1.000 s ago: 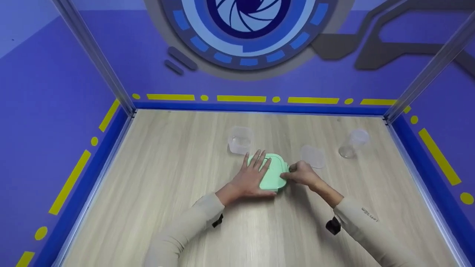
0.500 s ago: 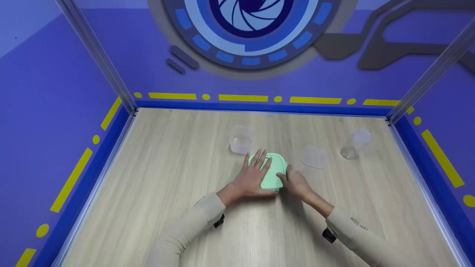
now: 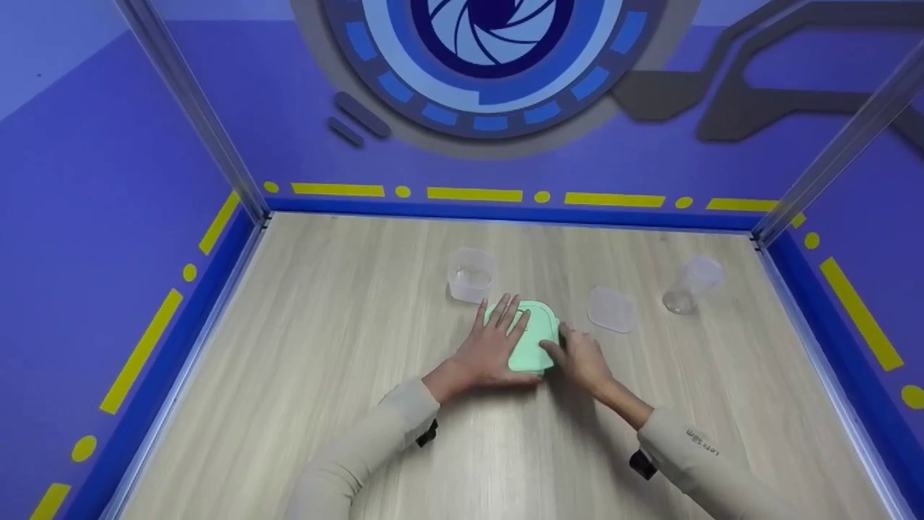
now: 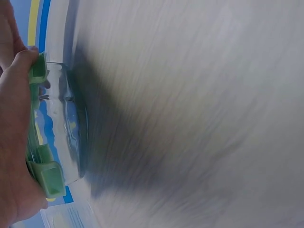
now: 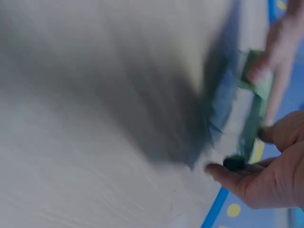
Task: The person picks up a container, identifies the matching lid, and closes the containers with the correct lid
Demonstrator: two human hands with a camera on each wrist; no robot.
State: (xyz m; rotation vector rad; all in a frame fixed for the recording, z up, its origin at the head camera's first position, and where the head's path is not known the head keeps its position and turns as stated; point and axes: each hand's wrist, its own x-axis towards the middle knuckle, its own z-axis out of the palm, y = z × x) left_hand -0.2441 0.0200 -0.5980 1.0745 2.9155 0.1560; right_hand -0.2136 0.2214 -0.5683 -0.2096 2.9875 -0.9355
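A clear food container (image 4: pixel 64 128) with a mint-green lid (image 3: pixel 534 348) sits near the middle of the table. Spread over the lid's left part is my left hand (image 3: pixel 491 352), fingers straight and pressing down. At the container's right side, my right hand (image 3: pixel 583 360) has its thumb on the lid's edge and its fingers curled at the side. A green side latch (image 4: pixel 51 179) sticks out from the lid in the left wrist view. In the blurred right wrist view, a dark green latch (image 5: pixel 234 162) lies between thumb and fingers.
Behind my left hand stands a clear square tub (image 3: pixel 471 276). A flat translucent square lid (image 3: pixel 611 309) lies right of my right hand, and a clear round jar (image 3: pixel 691 285) is farther right. Blue panels (image 3: pixel 491 173) enclose the wooden table (image 3: pixel 346 289).
My right hand has shifted left and slightly toward me, closing in along the container's right side. The left hand stays on the lid.
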